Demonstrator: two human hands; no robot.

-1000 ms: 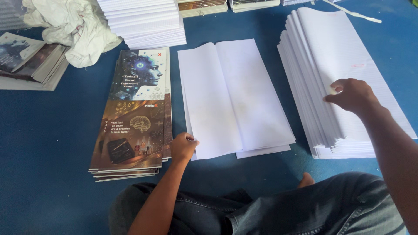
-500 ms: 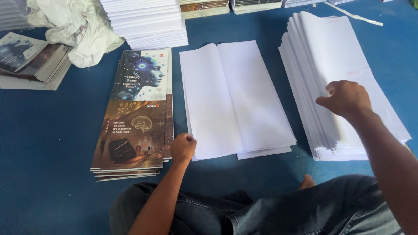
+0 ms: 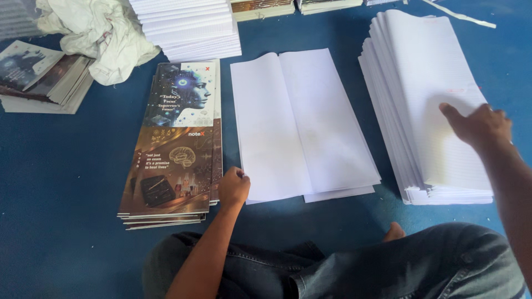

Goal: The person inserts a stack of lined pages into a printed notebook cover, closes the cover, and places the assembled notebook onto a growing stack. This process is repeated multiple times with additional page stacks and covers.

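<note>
I sit cross-legged on a blue floor. My left hand (image 3: pixel 234 187) is curled at the near left corner of a low stack of folded white sheets (image 3: pixel 302 124), fingertips pinching the edge. To its left lies a pile of printed notebook covers (image 3: pixel 177 138) with a dark face-and-brain design. My right hand (image 3: pixel 477 126) rests flat, fingers spread, on top of a tall stack of ruled white paper (image 3: pixel 426 94) at the right, pressing the top sheet.
More white paper stacks (image 3: pixel 188 25) stand at the back beside a crumpled white cloth (image 3: pixel 97 36). Another pile of covers (image 3: pixel 39 75) lies far left. A white paper strip (image 3: pixel 460 15) lies at the back right. My knees (image 3: pixel 343 266) fill the near edge.
My right hand has slid from the left edge of the tall ruled stack onto its top surface, further right. The left hand stays at the corner of the folded sheets.
</note>
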